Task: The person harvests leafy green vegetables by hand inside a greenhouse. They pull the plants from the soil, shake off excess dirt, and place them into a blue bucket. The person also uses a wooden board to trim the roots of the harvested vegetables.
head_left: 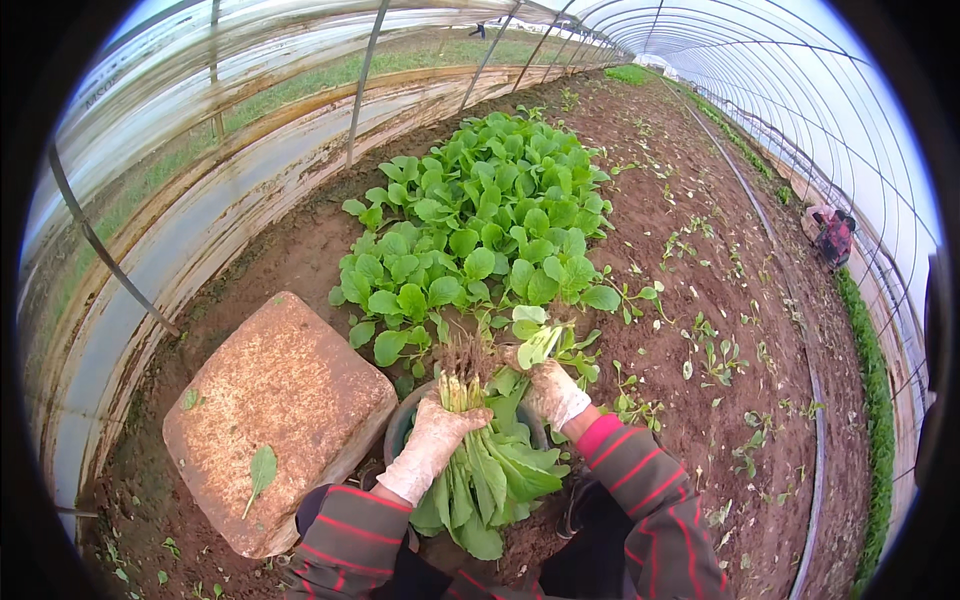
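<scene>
Over round grey bucket (392, 430), white-gloved left hand (438, 435) clasps leafy green bunch (490, 480) near roots (462, 358), apparently for alignment; white-gloved right hand (551, 390) pinches pale-green leafy plant (540, 345).

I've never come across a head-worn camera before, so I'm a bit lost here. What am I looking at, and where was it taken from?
There is no machine here, just a person's two gloved hands. A wide fisheye camera on the person's head looks down, so straight edges bend near the rim. The left hand grips a bunch of leafy greens, roots pointing away from the body, above a round tub. The right hand is beside it, with a pale green leaf at its fingers; the grip is hard to make out. At left, a soil-stained block bears a loose leaf. Ahead grows a leafy patch inside a plastic tunnel, and another person is far right.
</scene>
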A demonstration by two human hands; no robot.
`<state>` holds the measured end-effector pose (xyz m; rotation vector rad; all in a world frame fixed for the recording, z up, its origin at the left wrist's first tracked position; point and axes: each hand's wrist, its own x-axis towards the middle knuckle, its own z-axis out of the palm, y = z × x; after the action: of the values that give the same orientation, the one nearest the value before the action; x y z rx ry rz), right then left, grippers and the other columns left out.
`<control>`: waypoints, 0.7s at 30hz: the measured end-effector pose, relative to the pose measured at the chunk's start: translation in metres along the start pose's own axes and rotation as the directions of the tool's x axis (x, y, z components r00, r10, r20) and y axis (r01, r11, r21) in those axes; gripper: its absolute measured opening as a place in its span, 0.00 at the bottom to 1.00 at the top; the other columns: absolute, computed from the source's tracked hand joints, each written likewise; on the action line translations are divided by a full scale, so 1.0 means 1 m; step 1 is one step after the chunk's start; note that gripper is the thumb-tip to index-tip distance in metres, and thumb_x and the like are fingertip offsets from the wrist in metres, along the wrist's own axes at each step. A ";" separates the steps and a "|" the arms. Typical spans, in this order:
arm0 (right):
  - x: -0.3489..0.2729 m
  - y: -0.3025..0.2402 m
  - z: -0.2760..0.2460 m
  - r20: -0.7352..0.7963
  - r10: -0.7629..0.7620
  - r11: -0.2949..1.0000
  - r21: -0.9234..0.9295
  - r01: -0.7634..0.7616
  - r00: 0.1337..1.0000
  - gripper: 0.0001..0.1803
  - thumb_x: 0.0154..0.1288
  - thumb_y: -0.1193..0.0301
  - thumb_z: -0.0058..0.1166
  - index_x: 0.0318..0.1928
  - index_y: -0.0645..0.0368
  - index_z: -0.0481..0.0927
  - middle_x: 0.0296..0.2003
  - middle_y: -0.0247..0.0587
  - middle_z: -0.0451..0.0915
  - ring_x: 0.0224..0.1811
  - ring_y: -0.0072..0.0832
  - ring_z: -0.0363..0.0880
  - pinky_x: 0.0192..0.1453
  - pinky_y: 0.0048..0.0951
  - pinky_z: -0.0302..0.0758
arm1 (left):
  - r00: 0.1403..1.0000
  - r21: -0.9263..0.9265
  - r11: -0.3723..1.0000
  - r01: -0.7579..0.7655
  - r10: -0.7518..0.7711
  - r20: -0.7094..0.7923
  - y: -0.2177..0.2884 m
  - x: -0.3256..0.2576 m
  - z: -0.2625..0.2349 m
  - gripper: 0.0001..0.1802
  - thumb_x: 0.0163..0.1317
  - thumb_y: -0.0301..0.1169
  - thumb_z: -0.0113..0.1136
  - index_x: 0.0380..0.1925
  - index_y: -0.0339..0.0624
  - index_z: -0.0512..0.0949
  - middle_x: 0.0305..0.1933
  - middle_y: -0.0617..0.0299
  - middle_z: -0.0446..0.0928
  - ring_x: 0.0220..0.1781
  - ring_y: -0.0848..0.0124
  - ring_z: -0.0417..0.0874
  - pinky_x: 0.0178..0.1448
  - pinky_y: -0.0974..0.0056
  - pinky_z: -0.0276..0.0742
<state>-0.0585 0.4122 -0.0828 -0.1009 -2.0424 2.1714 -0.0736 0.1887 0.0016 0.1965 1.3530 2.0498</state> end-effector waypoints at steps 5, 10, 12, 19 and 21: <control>-0.006 -0.019 0.039 0.052 -0.226 0.893 -0.388 0.228 0.973 0.24 0.53 0.85 0.38 0.53 0.64 0.67 0.49 0.46 0.72 0.52 0.33 0.71 0.58 0.29 0.66 | 0.996 0.129 0.989 0.067 -0.074 0.051 -0.006 0.002 0.003 0.32 0.42 0.16 0.65 0.51 0.34 0.65 0.43 0.60 0.75 0.43 0.72 0.76 0.49 0.68 0.73; 0.002 -0.025 0.061 0.106 0.075 0.432 0.893 -0.128 0.992 0.20 0.65 0.74 0.35 0.57 0.60 0.63 0.55 0.42 0.68 0.57 0.30 0.67 0.62 0.31 0.64 | 0.998 0.115 0.993 -0.029 0.023 0.053 -0.022 0.004 0.006 0.35 0.41 0.17 0.65 0.53 0.35 0.62 0.44 0.62 0.74 0.45 0.72 0.75 0.50 0.67 0.71; 0.012 -0.004 0.049 -0.022 -0.119 0.880 0.461 0.116 0.993 0.19 0.63 0.73 0.37 0.55 0.62 0.65 0.51 0.44 0.71 0.53 0.33 0.70 0.59 0.30 0.66 | 0.993 0.191 0.975 -0.110 0.101 0.059 -0.019 0.006 0.015 0.35 0.42 0.18 0.64 0.53 0.34 0.62 0.44 0.61 0.74 0.45 0.72 0.75 0.50 0.67 0.71; 0.030 -0.053 0.015 -0.125 0.275 0.422 0.907 -0.002 0.953 0.06 0.62 0.73 0.48 0.38 0.61 0.72 0.25 0.36 0.71 0.25 0.28 0.70 0.35 0.33 0.73 | 0.988 0.521 0.839 -0.156 0.140 0.070 -0.032 0.019 -0.012 0.34 0.42 0.16 0.62 0.52 0.39 0.61 0.49 0.62 0.70 0.50 0.73 0.72 0.52 0.67 0.70; 0.031 -0.048 0.002 -0.287 0.306 0.671 0.741 0.008 0.908 0.09 0.64 0.70 0.47 0.40 0.63 0.74 0.19 0.31 0.67 0.20 0.23 0.66 0.29 0.29 0.71 | 0.989 0.636 0.758 -0.144 0.127 0.073 -0.032 0.018 -0.016 0.34 0.41 0.16 0.62 0.52 0.39 0.61 0.49 0.62 0.71 0.49 0.72 0.72 0.52 0.67 0.70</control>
<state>-0.0858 0.4182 -0.0332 -0.5690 -0.8659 2.6258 -0.0809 0.1952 -0.0379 0.6332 2.0372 1.5984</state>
